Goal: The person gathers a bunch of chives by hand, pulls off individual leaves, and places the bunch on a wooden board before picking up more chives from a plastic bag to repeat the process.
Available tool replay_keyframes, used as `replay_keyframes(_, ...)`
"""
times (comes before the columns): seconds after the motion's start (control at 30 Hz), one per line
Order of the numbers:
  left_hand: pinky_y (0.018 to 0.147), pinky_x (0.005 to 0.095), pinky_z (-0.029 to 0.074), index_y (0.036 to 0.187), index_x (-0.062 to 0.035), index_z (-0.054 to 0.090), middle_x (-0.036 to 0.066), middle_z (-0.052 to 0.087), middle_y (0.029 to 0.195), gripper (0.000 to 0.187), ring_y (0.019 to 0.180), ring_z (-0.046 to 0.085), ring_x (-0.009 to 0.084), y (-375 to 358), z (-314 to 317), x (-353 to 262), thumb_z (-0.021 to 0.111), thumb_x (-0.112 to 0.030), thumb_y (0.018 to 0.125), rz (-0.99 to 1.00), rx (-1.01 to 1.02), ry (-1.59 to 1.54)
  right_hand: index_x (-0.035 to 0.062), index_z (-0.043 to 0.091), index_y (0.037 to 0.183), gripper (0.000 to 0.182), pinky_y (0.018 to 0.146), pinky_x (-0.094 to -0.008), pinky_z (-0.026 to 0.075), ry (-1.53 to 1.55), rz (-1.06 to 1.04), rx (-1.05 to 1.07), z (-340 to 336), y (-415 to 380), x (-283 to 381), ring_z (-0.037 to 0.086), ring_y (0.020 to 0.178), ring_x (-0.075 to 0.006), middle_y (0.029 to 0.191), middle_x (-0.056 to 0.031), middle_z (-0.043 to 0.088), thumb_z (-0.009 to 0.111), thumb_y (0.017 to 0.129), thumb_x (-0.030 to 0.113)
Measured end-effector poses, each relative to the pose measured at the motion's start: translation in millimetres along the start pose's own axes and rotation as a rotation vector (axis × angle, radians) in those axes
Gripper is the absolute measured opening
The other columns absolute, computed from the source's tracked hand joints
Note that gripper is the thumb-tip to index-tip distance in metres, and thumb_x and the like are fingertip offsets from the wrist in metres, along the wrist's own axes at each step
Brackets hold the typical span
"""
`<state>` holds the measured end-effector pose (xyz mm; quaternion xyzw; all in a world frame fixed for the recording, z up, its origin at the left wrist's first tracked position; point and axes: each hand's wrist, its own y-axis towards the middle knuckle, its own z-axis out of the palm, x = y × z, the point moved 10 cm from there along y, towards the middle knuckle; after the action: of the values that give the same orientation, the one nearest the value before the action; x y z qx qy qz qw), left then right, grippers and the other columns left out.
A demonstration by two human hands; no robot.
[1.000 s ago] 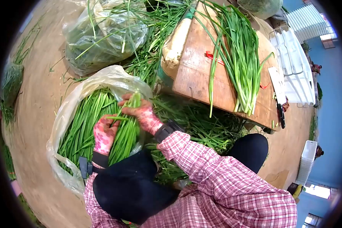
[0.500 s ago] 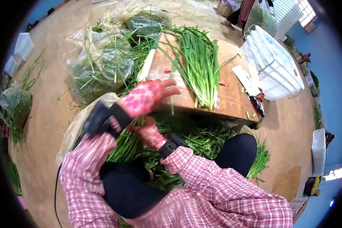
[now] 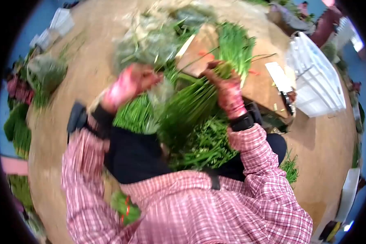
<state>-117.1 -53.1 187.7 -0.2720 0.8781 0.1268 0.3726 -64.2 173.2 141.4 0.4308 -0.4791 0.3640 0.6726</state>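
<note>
Right hand (image 3: pixel 230 87) closed round the stem end of a bunch of green stalks (image 3: pixel 191 101), right at the near edge of the wooden surface (image 3: pixel 258 88); leaves trail down and left, off the surface. Left hand (image 3: pixel 128 85) well left of the surface, raised, fingers partly curled, blurred; can't tell if it has hold of anything. Both hands in pink patterned coverings, fingertips bare.

On the surface: second bunch of greens (image 3: pixel 236 46) lying lengthwise toward its far edge, just beyond the right hand. Red strip (image 3: pixel 207 53) left of that bunch. Cleaver (image 3: pixel 278 76) on the right part of the surface, blade pointing away, dark handle toward the near right corner; a few small cut pieces (image 3: pixel 275 107) beside the handle.

White crates (image 3: pixel 315 75) just right of the surface. Plastic bag with greens (image 3: pixel 144 53) left of the surface, blurred. More greens (image 3: pixel 132 116) left and nearer than the surface, under the left hand, clear plastic next to them. Loose greens (image 3: pixel 211 142) heaped in front of the surface, between the legs. Red-banded bundle (image 3: pixel 124 209) well nearer than the surface, by the person's left side.
</note>
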Motion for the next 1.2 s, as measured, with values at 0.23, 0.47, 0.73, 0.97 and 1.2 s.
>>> replay_keyframes(0.23,0.112,0.0531,0.026,0.146,-0.0151,0.032,0.018,0.033,0.148,0.105,0.134,0.034,0.0374,-39,179,-90,0.055,-0.080,0.067,0.087,0.384,-1.852,0.0068,0.062,0.101,0.026,0.075,-0.0288,0.051,-0.213,-0.619,0.290,75,-62,157,0.064,0.086,-0.0163,0.094,-0.0068,0.066,0.072,0.078,0.000)
replay_keyframes(0.47,0.106,0.0466,0.038,0.144,-0.0077,0.031,0.010,0.047,0.138,0.097,0.123,0.048,0.0289,-29,153,-112,0.063,-0.067,0.074,0.255,0.149,-2.558,0.0074,0.064,0.103,0.030,0.090,-0.0493,0.048,-0.405,-1.017,0.652,98,-177,165,0.062,0.099,-0.0313,0.103,-0.0085,0.064,0.070,0.074,0.013)
replay_keyframes(0.73,0.087,0.0362,0.050,0.131,-0.0042,0.047,0.008,0.064,0.101,0.059,0.093,0.061,0.0202,-10,119,-63,0.064,-0.042,0.088,0.266,-0.079,-2.108,0.0117,0.062,0.104,0.032,0.099,-0.0521,0.043,-0.635,-1.106,0.888,103,-226,131,0.058,0.107,-0.0269,0.106,-0.0039,0.060,0.069,0.073,0.012)
replay_keyframes(0.97,0.077,0.0295,0.052,0.114,-0.0008,0.059,0.008,0.066,0.088,0.038,0.080,0.064,0.0183,-10,71,-21,0.070,-0.017,0.081,-0.024,-0.426,-1.361,0.0098,0.050,0.135,0.078,0.112,-0.0481,0.028,-0.526,-0.572,0.725,57,-159,132,0.035,0.136,-0.0336,0.141,-0.0122,0.047,0.081,0.069,0.038)
replay_keyframes(1.2,0.083,0.0319,0.053,0.115,-0.0029,0.058,0.008,0.068,0.103,0.053,0.093,0.065,0.0178,56,3,-90,0.083,-0.022,0.072,0.410,-0.628,-0.408,-0.0014,0.058,0.120,0.053,0.089,-0.0307,0.049,-0.135,-0.194,0.416,69,-16,165,0.062,0.099,-0.0179,0.110,-0.0111,0.065,0.077,0.077,0.023)
